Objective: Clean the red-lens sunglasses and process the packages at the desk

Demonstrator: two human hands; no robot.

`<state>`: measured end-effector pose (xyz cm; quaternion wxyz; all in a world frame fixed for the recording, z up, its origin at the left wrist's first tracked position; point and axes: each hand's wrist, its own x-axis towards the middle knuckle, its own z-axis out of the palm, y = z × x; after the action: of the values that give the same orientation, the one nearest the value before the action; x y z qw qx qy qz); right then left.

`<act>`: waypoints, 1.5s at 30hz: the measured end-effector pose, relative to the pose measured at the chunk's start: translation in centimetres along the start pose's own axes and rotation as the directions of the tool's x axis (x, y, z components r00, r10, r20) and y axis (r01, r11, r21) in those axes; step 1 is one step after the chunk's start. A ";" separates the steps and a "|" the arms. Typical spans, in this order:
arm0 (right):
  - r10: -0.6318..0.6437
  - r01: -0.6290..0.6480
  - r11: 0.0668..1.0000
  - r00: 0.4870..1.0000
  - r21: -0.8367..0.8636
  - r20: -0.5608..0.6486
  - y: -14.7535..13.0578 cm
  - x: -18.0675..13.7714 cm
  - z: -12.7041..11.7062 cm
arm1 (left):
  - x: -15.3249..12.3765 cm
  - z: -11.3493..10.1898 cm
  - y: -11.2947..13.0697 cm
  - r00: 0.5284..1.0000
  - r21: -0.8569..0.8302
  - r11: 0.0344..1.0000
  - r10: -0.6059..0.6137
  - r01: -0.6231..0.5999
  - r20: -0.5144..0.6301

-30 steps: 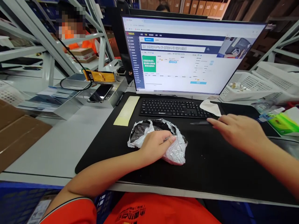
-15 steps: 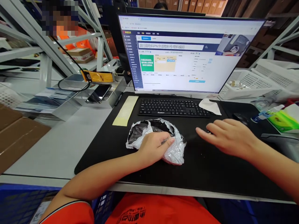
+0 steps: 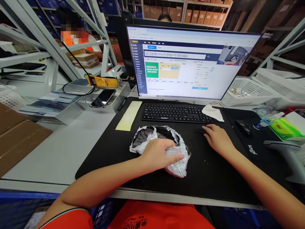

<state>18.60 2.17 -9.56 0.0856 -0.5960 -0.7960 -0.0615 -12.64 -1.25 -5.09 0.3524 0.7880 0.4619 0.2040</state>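
Note:
A torn-open plastic mailing bag [image 3: 181,165], silvery white outside and black inside, lies on the black desk mat [image 3: 114,159]. My left hand [image 3: 158,154] is closed on its near edge, with the fingers reaching into the opening and the thumb on the outer side. Whatever the bag holds is hidden. To the right of it, my right hand [image 3: 218,138] is low over the mat, just below the keyboard [image 3: 176,113]. Its thumb and fingertips come together around a thin dark object [image 3: 198,131] that barely stands out from the mat; its kind cannot be made out.
Behind the keyboard stands a monitor [image 3: 176,86]. A yellow paper strip [image 3: 129,116], a phone [image 3: 103,98] and a tray of papers [image 3: 54,105] are on the left. The mouse [image 3: 243,127], a white scrap [image 3: 213,113] and white baskets [image 3: 247,92] are on the right. Another person sits beyond the frame.
My right hand has moved left and down onto the mat, its fingers now pointing toward the keyboard's lower edge. My left hand stays on the bag, its thumb stretched further along it. The view has tilted up.

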 end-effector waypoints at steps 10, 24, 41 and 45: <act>-0.504 0.449 0.514 0.848 0.731 -0.167 -10.1 3.3 -2.1 | -0.9 1.0 -1.2 0.978 0.136 0.971 0.205 -0.197 -0.044; -0.534 0.400 0.278 0.820 0.873 -0.206 -11.0 5.6 0.3 | -2.3 1.5 -1.7 0.829 0.340 0.797 0.554 -0.499 -0.080; -0.473 0.335 0.346 0.869 0.876 -0.145 -10.1 6.4 0.9 | -2.2 0.8 -1.6 0.812 0.134 0.837 0.547 -0.530 -0.204; -0.458 0.308 0.355 0.881 0.883 -0.123 -10.0 6.4 0.9 | -2.1 0.2 -1.6 0.852 0.033 0.863 0.502 -0.503 -0.151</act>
<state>7.18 5.55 -9.07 0.3068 -0.2629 -0.8297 0.3851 -14.46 -2.59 -6.37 0.2531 0.8617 0.2649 0.3510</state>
